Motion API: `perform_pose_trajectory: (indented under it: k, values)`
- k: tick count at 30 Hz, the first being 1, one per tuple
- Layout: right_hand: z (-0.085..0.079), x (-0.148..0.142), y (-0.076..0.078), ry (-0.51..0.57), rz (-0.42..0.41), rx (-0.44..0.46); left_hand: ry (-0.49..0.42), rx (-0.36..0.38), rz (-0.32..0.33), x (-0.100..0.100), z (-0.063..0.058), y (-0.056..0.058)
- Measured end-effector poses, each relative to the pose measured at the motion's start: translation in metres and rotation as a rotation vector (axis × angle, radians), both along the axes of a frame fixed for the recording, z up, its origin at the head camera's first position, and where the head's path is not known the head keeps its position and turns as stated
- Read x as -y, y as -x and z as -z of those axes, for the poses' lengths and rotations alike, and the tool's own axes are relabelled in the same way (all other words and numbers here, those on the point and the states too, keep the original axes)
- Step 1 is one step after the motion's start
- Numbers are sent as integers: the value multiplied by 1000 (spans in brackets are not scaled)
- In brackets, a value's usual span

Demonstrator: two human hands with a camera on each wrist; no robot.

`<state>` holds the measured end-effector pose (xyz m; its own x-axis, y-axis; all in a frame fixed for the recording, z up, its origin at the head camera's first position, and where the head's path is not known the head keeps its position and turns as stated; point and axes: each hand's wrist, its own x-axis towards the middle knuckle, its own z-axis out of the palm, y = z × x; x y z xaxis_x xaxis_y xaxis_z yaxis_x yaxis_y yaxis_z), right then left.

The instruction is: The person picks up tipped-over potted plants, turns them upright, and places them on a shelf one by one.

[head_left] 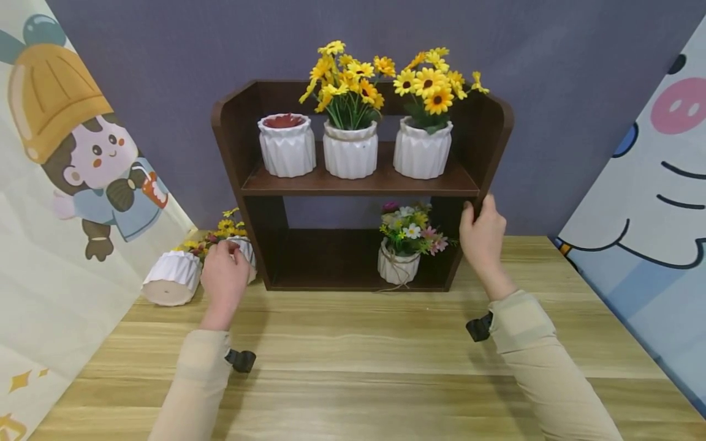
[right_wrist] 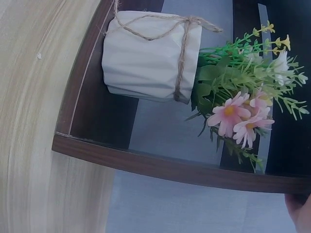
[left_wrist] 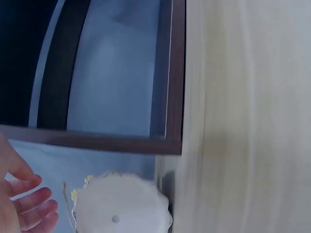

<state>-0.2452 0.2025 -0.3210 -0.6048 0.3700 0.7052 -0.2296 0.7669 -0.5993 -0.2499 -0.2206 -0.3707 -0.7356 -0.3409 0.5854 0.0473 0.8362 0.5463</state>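
A dark brown two-tier shelf [head_left: 361, 187] stands on the table. My right hand [head_left: 484, 236] grips its right side panel, thumb toward the front edge and fingers on the outer side; only a bit of that hand [right_wrist: 302, 213] shows in the right wrist view. Left of the shelf, my left hand [head_left: 225, 275] hovers with loosely bent fingers, holding nothing. Beside it a white pot [head_left: 171, 278] of yellow flowers lies tipped over, its base toward me. Another white pot [head_left: 248, 254] is partly hidden behind the hand. In the left wrist view, the fingers [left_wrist: 36, 204] are apart from a pot's base [left_wrist: 121, 206].
On the upper tier stand a white pot with reddish contents [head_left: 288, 147] and two pots of yellow flowers [head_left: 350, 150] [head_left: 422, 150]. A twine-tied pot of mixed flowers [head_left: 398, 263] stands at the lower tier's right. Printed cloths [head_left: 83, 159] flank the wooden table [head_left: 353, 367].
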Motion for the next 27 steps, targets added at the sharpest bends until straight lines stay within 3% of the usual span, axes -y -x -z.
perform_pose_trajectory:
  k: [6, 14, 20, 27]
  values:
    - [0, -1, 1, 5, 8, 0, 50, 85, 16, 9, -1, 15]
    - [1, -2, 1, 6, 10, 0, 193, 228, 15, 16, -1, 37]
    - [2, -2, -2, 15, 15, 10, 249, 348, 19, 15, -5, 47]
    - [-1, 0, 0, 10, 7, 3, 277, 526, -28, 21, -3, 54]
